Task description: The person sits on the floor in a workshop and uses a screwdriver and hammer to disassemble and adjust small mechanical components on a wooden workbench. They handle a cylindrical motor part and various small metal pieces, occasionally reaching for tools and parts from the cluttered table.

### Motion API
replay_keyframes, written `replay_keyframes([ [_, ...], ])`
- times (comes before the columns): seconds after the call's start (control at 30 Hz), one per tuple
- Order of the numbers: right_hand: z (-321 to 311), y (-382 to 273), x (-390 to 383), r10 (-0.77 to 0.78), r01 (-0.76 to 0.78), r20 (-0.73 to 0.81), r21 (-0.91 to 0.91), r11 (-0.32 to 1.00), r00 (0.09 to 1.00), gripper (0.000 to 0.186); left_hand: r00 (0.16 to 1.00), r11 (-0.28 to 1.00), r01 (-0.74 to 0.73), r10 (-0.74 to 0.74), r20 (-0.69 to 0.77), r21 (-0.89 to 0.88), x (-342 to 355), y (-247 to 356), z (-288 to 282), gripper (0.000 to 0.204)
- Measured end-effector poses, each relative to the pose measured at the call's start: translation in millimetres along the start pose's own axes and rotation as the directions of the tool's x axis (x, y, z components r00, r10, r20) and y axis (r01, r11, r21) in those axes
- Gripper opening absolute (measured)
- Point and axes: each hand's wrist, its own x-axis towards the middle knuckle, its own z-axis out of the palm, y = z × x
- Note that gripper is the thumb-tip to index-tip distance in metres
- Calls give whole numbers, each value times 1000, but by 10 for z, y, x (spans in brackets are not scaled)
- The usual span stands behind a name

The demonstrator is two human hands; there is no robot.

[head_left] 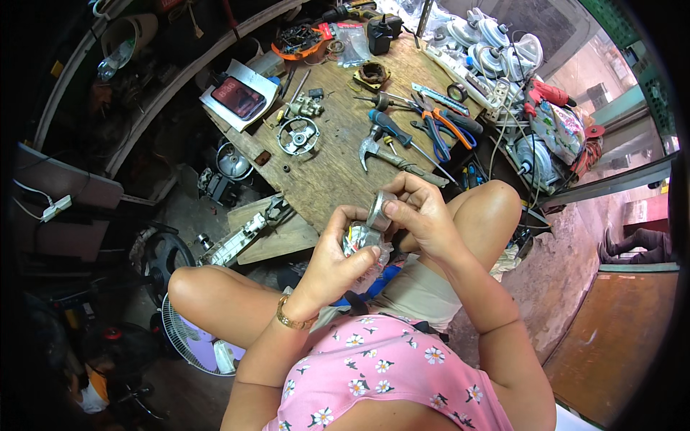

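Note:
Over my lap, both hands are close together at the table's near edge. My left hand [336, 257] is closed around a small, shiny part with thin coloured wires [353, 241], wrapped in something clear. Its exact kind is hidden by the fingers. Between thumb and fingers, my right hand [417, 215] grips a roll of clear greyish tape [379, 212]. The roll touches or nearly touches the top of the wired part. A claw hammer [370, 149] lies on the table just beyond my right hand.
On the wooden table [334, 183] lie a screwdriver [392, 129], pliers [437, 122], a metal ring-shaped housing [297, 136], a motor coil [372, 73] and a phone [238, 98]. An orange tray [298, 47] stands at the back. Fan motors [492, 32] crowd the right; a fan guard [188, 341] is at lower left.

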Motion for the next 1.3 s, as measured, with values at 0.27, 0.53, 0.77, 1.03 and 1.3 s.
replay_keyframes([
  [0.27,75,-12,39,47,-48,-28,-31,998,999,33,1000,995,5,-6,-13,-104,-1,-60,-43,43],
  [0.53,36,65,58,-7,7,1,-38,999,1000,29,1000,994,3,-6,-31,-110,-10,-71,-31,43],
  [0.77,48,107,82,-26,26,-16,-31,999,1000,31,999,990,12,-19,-46,-142,-15,-57,-10,43],
  [1.03,17,124,71,-11,12,21,-33,999,1000,32,1000,991,14,-18,-25,-136,-5,-63,-9,46],
  [1.3,9,126,48,-38,38,12,-29,999,999,33,999,991,5,-9,-31,-133,-16,-62,13,47],
])
